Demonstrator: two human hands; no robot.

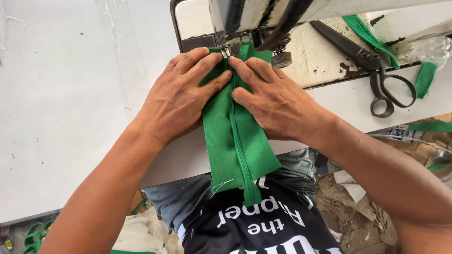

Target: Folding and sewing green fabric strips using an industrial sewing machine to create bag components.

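Green fabric piece with a green zipper down its middle (235, 141) lies flat over the near edge of the white sewing table (61, 117), tail hanging off. Left hand (181, 96) flat, fingers spread, pressing the fabric left of the zipper. Right hand (273, 99) same, palm down on the right side. Fabric top sits under the sewing machine's presser foot (235, 47). Black-handled metal scissors (372, 66) lie toward the right edge.

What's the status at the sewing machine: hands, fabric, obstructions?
Left hand and right hand flat on green zippered fabric, at presser foot. Black scissors lie apart, right. Nothing blocking.
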